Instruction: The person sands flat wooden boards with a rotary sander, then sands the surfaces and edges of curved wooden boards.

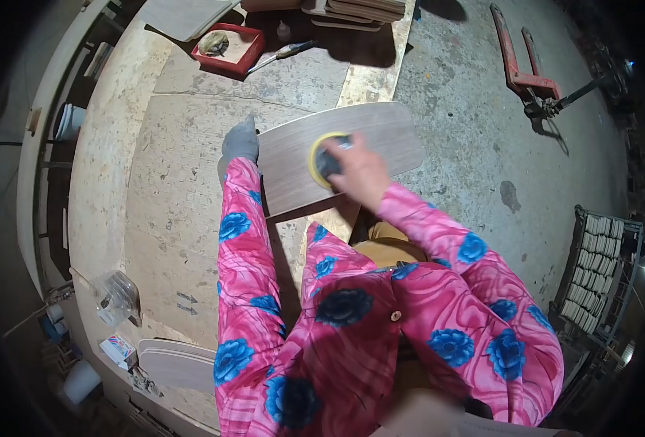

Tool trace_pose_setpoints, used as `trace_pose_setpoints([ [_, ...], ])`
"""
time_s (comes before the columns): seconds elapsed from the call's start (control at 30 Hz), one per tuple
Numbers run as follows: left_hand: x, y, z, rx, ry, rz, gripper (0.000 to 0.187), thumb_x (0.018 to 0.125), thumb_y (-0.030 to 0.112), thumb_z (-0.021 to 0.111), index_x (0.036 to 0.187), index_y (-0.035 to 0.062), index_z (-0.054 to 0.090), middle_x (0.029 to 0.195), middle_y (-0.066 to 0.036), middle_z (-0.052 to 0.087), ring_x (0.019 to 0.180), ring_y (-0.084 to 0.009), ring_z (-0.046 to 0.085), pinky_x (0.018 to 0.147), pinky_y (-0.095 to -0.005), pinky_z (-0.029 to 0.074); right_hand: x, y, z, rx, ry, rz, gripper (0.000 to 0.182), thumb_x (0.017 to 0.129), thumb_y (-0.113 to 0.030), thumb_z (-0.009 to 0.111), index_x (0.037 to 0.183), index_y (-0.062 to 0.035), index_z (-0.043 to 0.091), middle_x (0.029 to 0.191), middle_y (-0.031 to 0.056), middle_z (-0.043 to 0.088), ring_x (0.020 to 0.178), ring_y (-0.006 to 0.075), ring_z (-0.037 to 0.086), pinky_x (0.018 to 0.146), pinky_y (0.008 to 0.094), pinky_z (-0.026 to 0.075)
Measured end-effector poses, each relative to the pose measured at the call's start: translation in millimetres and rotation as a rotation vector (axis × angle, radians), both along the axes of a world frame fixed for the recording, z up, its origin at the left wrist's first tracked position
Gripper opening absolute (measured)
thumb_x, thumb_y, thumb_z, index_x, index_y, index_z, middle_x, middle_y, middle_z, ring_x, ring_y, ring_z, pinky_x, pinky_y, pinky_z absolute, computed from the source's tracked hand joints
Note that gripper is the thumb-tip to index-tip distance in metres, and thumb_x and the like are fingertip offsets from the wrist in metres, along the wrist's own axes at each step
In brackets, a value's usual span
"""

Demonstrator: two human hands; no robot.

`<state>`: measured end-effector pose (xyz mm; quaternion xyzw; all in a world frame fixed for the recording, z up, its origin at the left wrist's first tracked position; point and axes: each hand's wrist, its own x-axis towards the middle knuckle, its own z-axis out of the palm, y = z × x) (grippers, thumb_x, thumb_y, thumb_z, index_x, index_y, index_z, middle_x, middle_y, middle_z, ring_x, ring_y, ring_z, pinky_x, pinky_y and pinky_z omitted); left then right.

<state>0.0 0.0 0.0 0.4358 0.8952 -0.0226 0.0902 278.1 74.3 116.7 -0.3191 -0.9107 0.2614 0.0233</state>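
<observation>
A curved, grey-brown wooden board (293,164) lies across the workbench edge, its right end out over the floor. My left hand (241,142), in a grey glove, grips the board's left end. On the board's top face rests a round sanding pad (327,166) with a yellow rim and a dark body. My bare right hand (364,173) is closed around the pad's right side, slightly blurred; some of its fingers are hidden.
Beyond the board, a red tray (251,52) holds pale powder and a wadded lump, with a brush-like tool (282,55) beside it. Stacked boards (355,10) stand at the far edge. More boards (177,364) lie at lower left. A red pallet jack (530,81) stands on the floor.
</observation>
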Motion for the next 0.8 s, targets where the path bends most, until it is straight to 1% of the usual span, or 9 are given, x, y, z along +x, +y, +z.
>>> trace_pose_setpoints([
  [0.1, 2.0, 2.0, -11.8, 0.135, 0.014, -0.051, 0.036, 0.092, 0.016, 0.039, 0.125, 0.0113, 0.052, 0.104, -0.014, 0.064, 0.095, -0.0303, 0.063, 0.081, -0.0417, 0.05, 50.6, 53.2, -31.0, 0.159, 0.1, -0.234, 0.05, 0.072, -0.026, 0.072, 0.119, -0.0255, 0.054, 0.107, 0.0216, 0.05, 0.084, 0.0396, 0.062, 0.075, 0.0445, 0.053],
  [0.2, 1.1, -2.3, -6.0, 0.122, 0.027, -0.035, 0.036, 0.091, 0.015, 0.039, 0.124, 0.0106, 0.052, 0.102, -0.014, 0.065, 0.094, -0.0304, 0.063, 0.08, -0.0421, 0.05, 55.6, 64.3, -29.3, 0.128, 0.106, -0.354, 0.05, 0.072, -0.026, 0.073, 0.119, -0.0223, 0.055, 0.105, 0.0201, 0.051, 0.091, 0.0401, 0.06, 0.077, 0.0434, 0.052],
  [0.3, -0.5, -2.1, -6.4, 0.146, 0.024, -0.041, 0.035, 0.09, 0.014, 0.04, 0.123, 0.0104, 0.053, 0.1, -0.014, 0.065, 0.093, -0.0308, 0.063, 0.079, -0.0425, 0.05, 24.4, 41.7, -17.1, 0.054, 0.058, -0.254, 0.052, 0.071, -0.026, 0.073, 0.119, -0.0228, 0.054, 0.105, 0.02, 0.051, 0.091, 0.0398, 0.06, 0.077, 0.0439, 0.052],
  [0.37, 1.9, -1.5, -0.3, 0.136, 0.022, -0.037, 0.035, 0.09, 0.014, 0.04, 0.123, 0.0103, 0.053, 0.1, -0.014, 0.065, 0.093, -0.0312, 0.063, 0.078, -0.0429, 0.051, -5.6, 6.5, 0.6, 0.054, 0.03, -0.047, 0.054, 0.07, -0.022, 0.073, 0.12, -0.0246, 0.054, 0.105, 0.0204, 0.051, 0.085, 0.0383, 0.062, 0.074, 0.0435, 0.054],
  [0.5, -0.4, -2.0, -4.3, 0.119, 0.026, -0.027, 0.036, 0.09, 0.014, 0.04, 0.123, 0.0105, 0.053, 0.1, -0.014, 0.065, 0.092, -0.0316, 0.063, 0.078, -0.0433, 0.051, -59.8, -49.8, -8.5, 0.074, 0.157, 0.24, 0.058, 0.066, -0.014, 0.072, 0.119, -0.0283, 0.054, 0.102, 0.0199, 0.05, 0.074, 0.035, 0.064, 0.064, 0.0427, 0.055],
  [0.63, -2.8, -2.5, -6.7, 0.143, 0.035, -0.048, 0.037, 0.089, 0.014, 0.041, 0.124, 0.0112, 0.053, 0.1, -0.014, 0.065, 0.092, -0.0317, 0.063, 0.077, -0.0435, 0.051, -62.6, -50.5, -7.3, 0.069, 0.179, 0.252, 0.057, 0.066, -0.014, 0.072, 0.118, -0.0282, 0.054, 0.101, 0.019, 0.049, 0.075, 0.0351, 0.064, 0.065, 0.0431, 0.055],
  [0.7, -1.3, -2.5, -7.2, 0.132, 0.033, -0.042, 0.037, 0.089, 0.014, 0.042, 0.124, 0.0115, 0.053, 0.1, -0.014, 0.065, 0.092, -0.0316, 0.063, 0.078, -0.0436, 0.051, -38.1, -27.7, -5.7, 0.134, 0.164, 0.123, 0.055, 0.068, -0.016, 0.073, 0.118, -0.0271, 0.054, 0.102, 0.0198, 0.049, 0.073, 0.0363, 0.064, 0.065, 0.0432, 0.055],
  [0.77, -1.6, -2.1, -6.6, 0.149, 0.025, -0.038, 0.037, 0.089, 0.014, 0.042, 0.124, 0.0115, 0.053, 0.1, -0.014, 0.065, 0.092, -0.0318, 0.063, 0.078, -0.0437, 0.051, -4.7, 1.9, 1.4, 0.061, 0.048, -0.012, 0.051, 0.07, -0.021, 0.073, 0.118, -0.0254, 0.055, 0.104, 0.0197, 0.049, 0.081, 0.0371, 0.063, 0.071, 0.0432, 0.054],
  [0.8, -2.1, -1.8, -8.2, 0.149, 0.018, -0.038, 0.037, 0.089, 0.014, 0.042, 0.124, 0.0115, 0.053, 0.1, -0.014, 0.065, 0.092, -0.0318, 0.063, 0.078, -0.0437, 0.051, 13.3, 18.5, -6.0, 0.075, 0.07, -0.077, 0.05, 0.071, -0.023, 0.072, 0.118, -0.0254, 0.055, 0.103, 0.0197, 0.05, 0.082, 0.038, 0.063, 0.073, 0.0431, 0.054],
])
